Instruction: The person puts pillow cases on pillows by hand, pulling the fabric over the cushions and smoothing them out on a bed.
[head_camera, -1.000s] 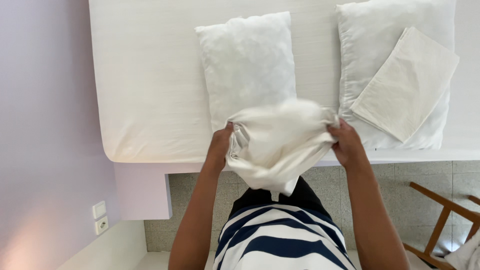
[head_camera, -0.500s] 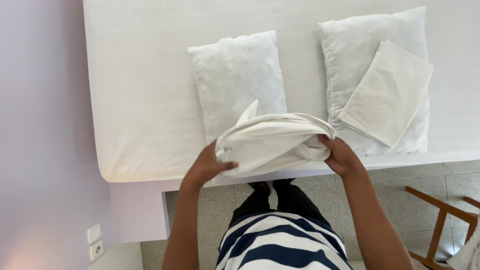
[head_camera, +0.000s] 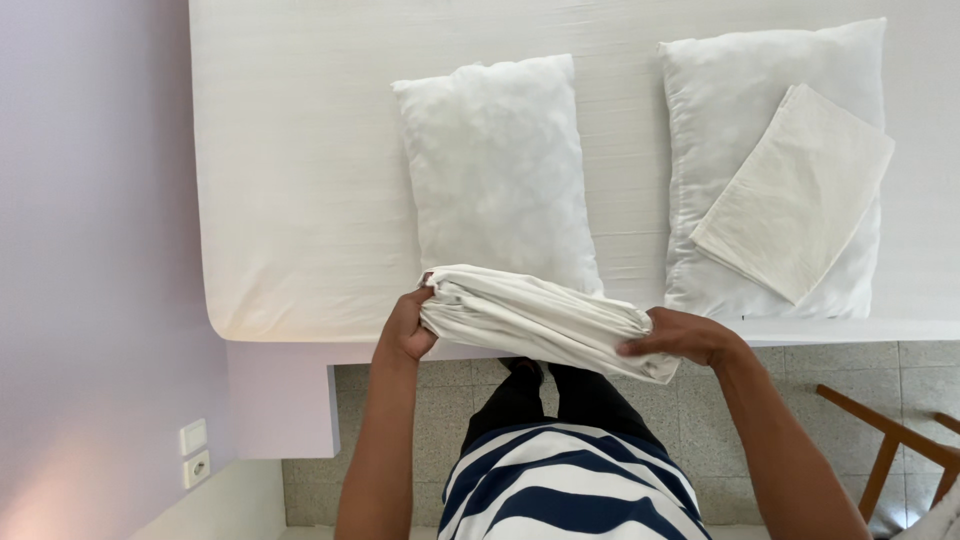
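Observation:
A bunched white pillowcase (head_camera: 535, 318) is stretched between both hands at the near edge of the bed. My left hand (head_camera: 405, 325) grips its left end, and my right hand (head_camera: 683, 337) grips its right end with fingers pressed on the gathered cloth. Just beyond it lies a bare white pillow (head_camera: 495, 170) on the white mattress (head_camera: 300, 180). The pillowcase overlaps the pillow's near end.
A second white pillow (head_camera: 700, 150) lies at the right with a folded cream cloth (head_camera: 795, 190) on top. A lilac wall (head_camera: 90, 220) with a socket (head_camera: 195, 452) runs along the left. A wooden chair (head_camera: 890, 440) stands on the tiled floor at the lower right.
The pillowcase hung crumpled between the hands; it has been gathered and pulled out into a long flat bundle. Both hands moved apart and the view shifted slightly left.

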